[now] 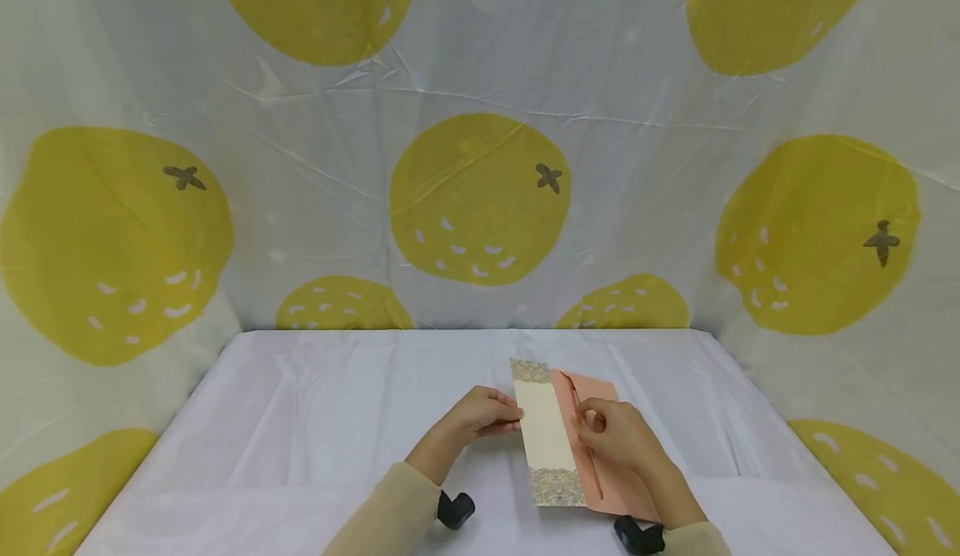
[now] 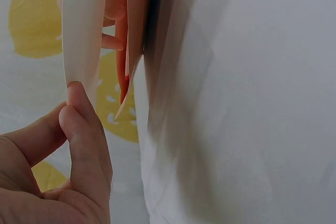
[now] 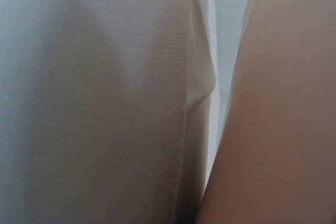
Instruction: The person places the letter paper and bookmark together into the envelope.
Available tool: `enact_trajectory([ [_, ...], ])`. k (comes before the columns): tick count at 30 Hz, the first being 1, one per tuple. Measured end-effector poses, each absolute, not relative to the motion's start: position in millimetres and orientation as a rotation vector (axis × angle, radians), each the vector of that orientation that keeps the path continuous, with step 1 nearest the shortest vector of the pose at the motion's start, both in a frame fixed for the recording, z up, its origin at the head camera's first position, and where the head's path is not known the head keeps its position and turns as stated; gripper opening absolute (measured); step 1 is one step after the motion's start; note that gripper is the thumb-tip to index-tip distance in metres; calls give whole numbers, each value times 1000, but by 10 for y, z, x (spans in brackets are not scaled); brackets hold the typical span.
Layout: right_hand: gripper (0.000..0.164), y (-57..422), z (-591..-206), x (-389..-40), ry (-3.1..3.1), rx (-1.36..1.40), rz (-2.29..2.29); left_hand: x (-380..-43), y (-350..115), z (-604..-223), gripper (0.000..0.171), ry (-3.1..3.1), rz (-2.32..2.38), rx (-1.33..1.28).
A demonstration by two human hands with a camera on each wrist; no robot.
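In the head view my left hand (image 1: 486, 413) pinches the left edge of a cream card (image 1: 542, 423) with ornate patterned bands at its top and bottom. The left wrist view shows the thumb and fingers on that edge of the card (image 2: 84, 35). A salmon-pink envelope (image 1: 600, 385) stands tilted to the card's right, its opening towards the card. My right hand (image 1: 617, 433) grips the envelope near its opening, with fingers curled. Some right fingertips (image 2: 113, 6) show between card and envelope. The envelope's broad face (image 3: 283, 103) fills the right side of the right wrist view, where the right hand is hidden.
A white cloth (image 1: 300, 423) covers the table under both hands. Curtains with large yellow fruit prints (image 1: 480, 197) hang behind and at both sides. Black wrist devices (image 1: 455, 509) sit at the beige sleeves (image 1: 386, 514).
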State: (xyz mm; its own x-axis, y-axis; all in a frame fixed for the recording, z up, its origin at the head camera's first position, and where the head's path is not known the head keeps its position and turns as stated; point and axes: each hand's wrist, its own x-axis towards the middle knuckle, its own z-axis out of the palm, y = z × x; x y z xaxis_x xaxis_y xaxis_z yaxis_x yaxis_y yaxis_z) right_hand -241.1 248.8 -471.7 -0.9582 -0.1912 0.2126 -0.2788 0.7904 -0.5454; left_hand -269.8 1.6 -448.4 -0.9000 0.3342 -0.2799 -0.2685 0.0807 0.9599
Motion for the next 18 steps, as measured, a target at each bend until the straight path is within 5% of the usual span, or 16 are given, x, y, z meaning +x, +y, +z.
enact_trajectory([
  [18, 16, 2477, -4714, -2407, -2843, 354, 913, -2687, 283, -4513, 13, 2142, 1886, 22],
])
